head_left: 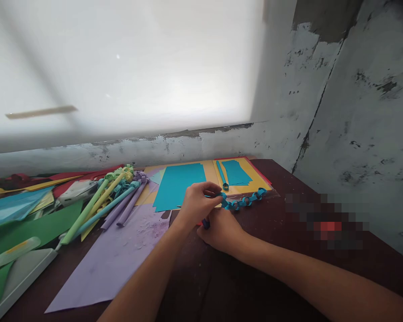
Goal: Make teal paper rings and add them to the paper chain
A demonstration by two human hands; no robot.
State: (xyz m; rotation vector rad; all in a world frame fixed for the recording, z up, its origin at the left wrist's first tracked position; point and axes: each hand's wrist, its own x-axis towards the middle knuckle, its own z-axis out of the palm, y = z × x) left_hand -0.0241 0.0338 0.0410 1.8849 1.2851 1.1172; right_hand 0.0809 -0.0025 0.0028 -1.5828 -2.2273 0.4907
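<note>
My left hand (201, 201) is closed in a pinch on the near end of a blue paper chain (246, 201). The chain's curled links trail off to the right over the table. Just below and to the right, my right hand (225, 230) is closed around a small dark blue object (206, 222) with a bit of red beside it; most of it is hidden, so its kind cannot be made out. Behind my hands lie blue paper sheets (179, 185), smaller blue paper pieces (235, 173) and a rolled blue paper tube (222, 175).
A yellow folder (255, 181) lies under the blue pieces. Purple paper (110, 264) covers the left front of the dark table (265, 268). Rolled paper stems (87, 205) with curled tops, green sheets (53, 223) and a glue tube (13, 255) crowd the left. Walls stand behind.
</note>
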